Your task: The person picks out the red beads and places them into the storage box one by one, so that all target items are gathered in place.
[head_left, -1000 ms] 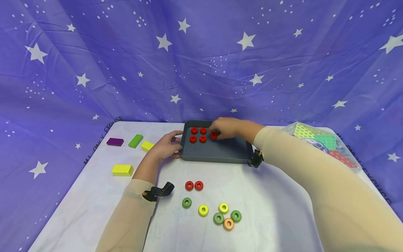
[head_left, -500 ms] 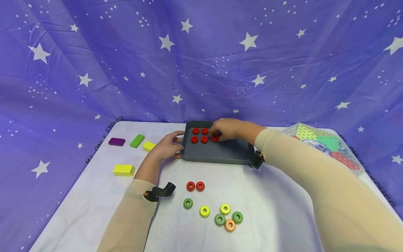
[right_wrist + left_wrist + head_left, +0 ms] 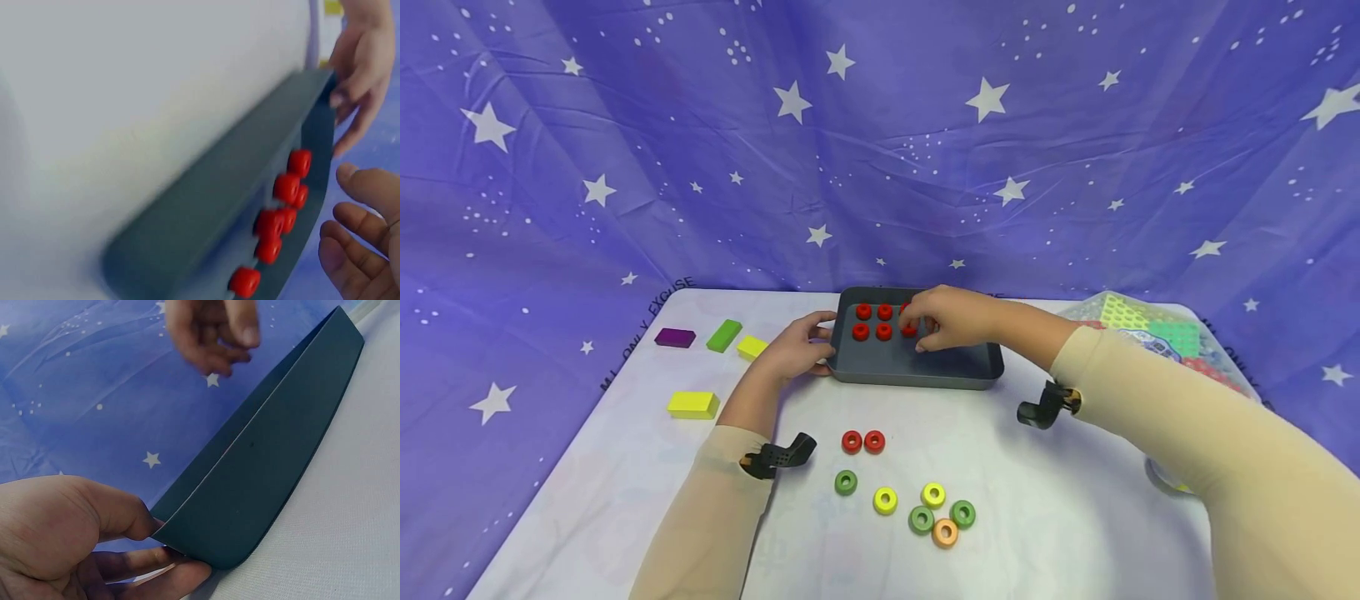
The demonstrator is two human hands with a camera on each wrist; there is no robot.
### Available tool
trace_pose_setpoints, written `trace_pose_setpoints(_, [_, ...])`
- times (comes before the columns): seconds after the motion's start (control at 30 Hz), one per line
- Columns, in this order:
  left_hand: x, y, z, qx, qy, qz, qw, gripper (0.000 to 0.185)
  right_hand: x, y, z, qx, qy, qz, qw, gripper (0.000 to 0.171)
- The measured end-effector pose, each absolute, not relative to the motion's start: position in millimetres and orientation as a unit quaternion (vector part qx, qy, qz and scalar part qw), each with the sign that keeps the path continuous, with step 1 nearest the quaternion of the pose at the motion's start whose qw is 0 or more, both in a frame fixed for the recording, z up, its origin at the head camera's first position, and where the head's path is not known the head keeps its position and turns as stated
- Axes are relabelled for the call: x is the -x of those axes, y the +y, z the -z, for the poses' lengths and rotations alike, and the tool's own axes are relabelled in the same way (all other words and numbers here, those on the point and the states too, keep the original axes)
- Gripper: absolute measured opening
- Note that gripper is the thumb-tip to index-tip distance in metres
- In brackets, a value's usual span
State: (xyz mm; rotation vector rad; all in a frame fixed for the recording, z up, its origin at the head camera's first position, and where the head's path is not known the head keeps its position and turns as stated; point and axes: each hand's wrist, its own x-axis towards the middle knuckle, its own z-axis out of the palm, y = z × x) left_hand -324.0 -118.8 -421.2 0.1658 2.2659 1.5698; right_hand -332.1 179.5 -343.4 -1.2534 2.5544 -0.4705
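Observation:
A dark grey tray (image 3: 917,381) lies at the far side of the table, with several red rings (image 3: 883,332) in rows in its left half. My left hand (image 3: 793,346) grips the tray's left end; in the left wrist view the thumb is at the rim and the fingers are against the outside wall. My right hand (image 3: 958,318) hovers over the tray beside the rightmost red rings, partly covering one. Its fingers are loosely bent with nothing between them, as the right wrist view shows.
Two loose red rings (image 3: 862,442) lie in front of the tray. Nearer are green (image 3: 846,482), yellow (image 3: 885,501) and orange rings (image 3: 945,533). Purple (image 3: 675,337), green (image 3: 724,336) and yellow blocks (image 3: 692,406) lie left. A clear container of coloured pieces (image 3: 1172,337) stands right.
My right hand has let go of a red ring in the tray and drawn back slightly to the right and nearer. The left hand stays at the tray's end.

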Motion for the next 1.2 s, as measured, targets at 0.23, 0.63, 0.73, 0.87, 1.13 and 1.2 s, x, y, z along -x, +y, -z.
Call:
trace_pose_setpoints(0.23, [325.5,-118.3,423.4,-0.061,0.808,-0.555,0.188,0.067,276.6,188.8,349.2,0.440,0.865,0.203,0.128,0.038])
trace_pose_setpoints(0.63, [327.1,-118.7,424.0,-0.067,0.809,-0.554,0.187,0.067,220.4,180.2,392.9,0.453,0.861,0.181,0.144,0.043])
trace_pose_setpoints(0.73, [327.2,-119.7,425.2,-0.066,0.809,-0.554,0.187,0.067,218.7,165.4,399.3,0.455,0.867,0.158,0.129,0.044])
trace_pose_setpoints(0.87, [327.5,-121.7,426.6,-0.065,0.809,-0.553,0.189,0.067,219.4,142.1,406.0,0.456,0.875,0.129,0.102,0.045])
trace_pose_setpoints(1.13, [326.0,-119.5,419.9,-0.058,0.800,-0.562,0.199,0.069,216.6,115.6,410.6,0.453,0.882,0.105,0.070,0.038])
trace_pose_setpoints(1.2, [328.0,-120.3,423.7,-0.055,0.799,-0.566,0.196,0.069,216.4,112.9,411.7,0.454,0.883,0.100,0.070,0.033])
